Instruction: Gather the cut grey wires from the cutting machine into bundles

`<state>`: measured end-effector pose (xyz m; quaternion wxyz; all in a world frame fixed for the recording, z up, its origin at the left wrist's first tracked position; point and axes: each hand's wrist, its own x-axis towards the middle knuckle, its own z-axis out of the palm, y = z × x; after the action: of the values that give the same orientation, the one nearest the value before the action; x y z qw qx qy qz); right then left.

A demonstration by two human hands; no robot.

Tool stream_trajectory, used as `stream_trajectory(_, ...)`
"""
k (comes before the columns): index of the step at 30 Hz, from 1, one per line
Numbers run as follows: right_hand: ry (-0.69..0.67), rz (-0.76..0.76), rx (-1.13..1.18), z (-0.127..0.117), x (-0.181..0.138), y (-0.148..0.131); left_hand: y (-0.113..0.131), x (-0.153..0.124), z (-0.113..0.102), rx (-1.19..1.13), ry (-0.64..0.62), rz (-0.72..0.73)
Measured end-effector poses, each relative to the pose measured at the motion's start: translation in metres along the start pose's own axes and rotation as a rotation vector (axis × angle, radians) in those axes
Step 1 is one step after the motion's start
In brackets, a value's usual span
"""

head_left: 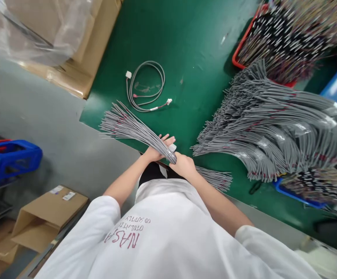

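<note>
A long bundle of grey cables (pixel 141 130) lies slantwise across the table's front edge, its loose ends fanned to the left. My right hand (pixel 183 166) is closed around the bundle near its taped middle. Beneath the bundle is my left hand (pixel 156 152), palm against the cables and fingers stretched out. A small white piece (pixel 172 147) shows beside the left fingers; what it is I cannot tell. More grey cable ends (pixel 215 178) stick out past my right wrist. Further up the table lies a coiled grey cable (pixel 164 79) with white connectors.
Large stacked grey cable bundles (pixel 273 128) cover the right side of the green table (pixel 191 46). Behind them stands a red bin (pixel 238 56) of wires; a blue tray (pixel 296 197) of wires is nearer. Cardboard (pixel 98 42) is at upper left, and a carton (pixel 52 209) stands lower left.
</note>
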<state>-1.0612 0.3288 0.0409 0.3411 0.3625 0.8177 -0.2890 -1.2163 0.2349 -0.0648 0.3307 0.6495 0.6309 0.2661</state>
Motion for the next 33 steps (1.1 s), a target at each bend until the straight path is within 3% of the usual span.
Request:
stream_trajectory(3,0.007,0.021,-0.007,-0.004,0.002,0.002,-0.010,0.008,-0.002,-0.212,-0.072,0.008)
stream_trajectory(7,0.035,0.102,-0.015,-0.006,0.008,0.003,0.009,-0.023,-0.003,-0.388,-0.050,-0.242)
stream_trajectory(14,0.002,0.080,-0.009,0.008,0.007,-0.007,0.071,-0.054,-0.020,-0.327,0.230,-0.555)
stream_trajectory(19,-0.023,0.054,0.046,0.004,0.007,-0.004,0.095,-0.055,-0.029,-0.219,0.505,-0.591)
stream_trajectory(22,-0.014,0.024,0.049,0.005,0.005,-0.004,0.098,-0.036,-0.028,-0.194,0.575,-0.518)
stream_trajectory(25,0.013,-0.010,0.026,0.011,0.001,-0.006,0.094,0.006,-0.026,-0.202,0.559,-0.454)
stream_trajectory(29,0.072,-0.034,0.010,0.018,-0.002,-0.008,0.088,0.065,-0.023,0.041,0.366,-0.492)
stream_trajectory(33,0.091,-0.035,0.039,0.016,0.002,-0.005,0.083,0.093,-0.013,0.359,0.185,-0.635)
